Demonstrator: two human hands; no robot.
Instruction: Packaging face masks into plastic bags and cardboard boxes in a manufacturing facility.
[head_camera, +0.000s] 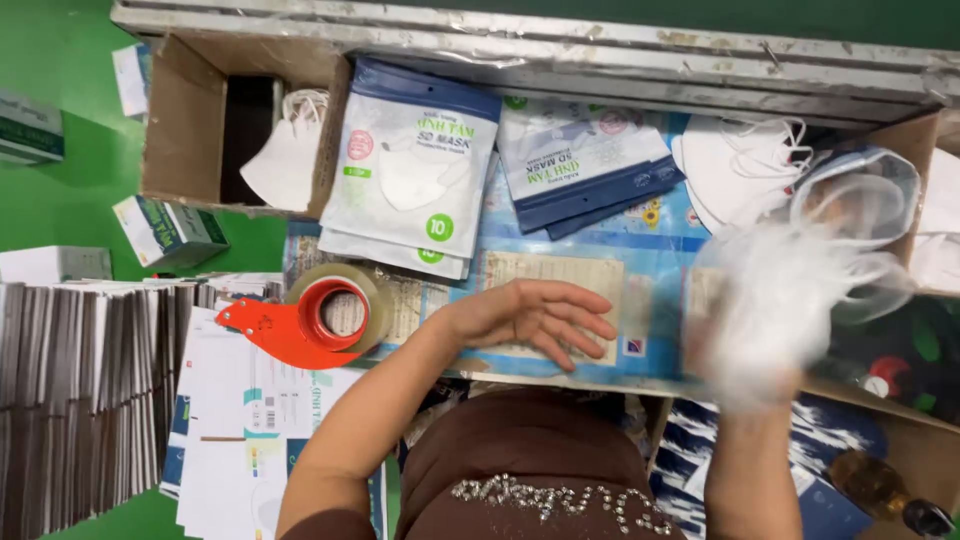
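Observation:
My left hand (535, 315) rests flat, fingers spread, on a blue printed sheet (640, 260) that covers the work surface. My right hand (765, 310) is blurred by motion at the right and grips a bunch of white face masks (800, 270). Just beyond it lies a pile of loose white masks (735, 160). Two stacks of blue-and-white mask pouches lie ahead, one stack (415, 170) at the left and the other (580, 160) in the middle.
A red tape dispenser (315, 320) with clear tape sits left of my left hand. An open cardboard box (185, 120) holds a white mask at the far left. Flat cartons (80, 390) stand stacked at the left. A clear plastic bag (860, 195) lies at the right.

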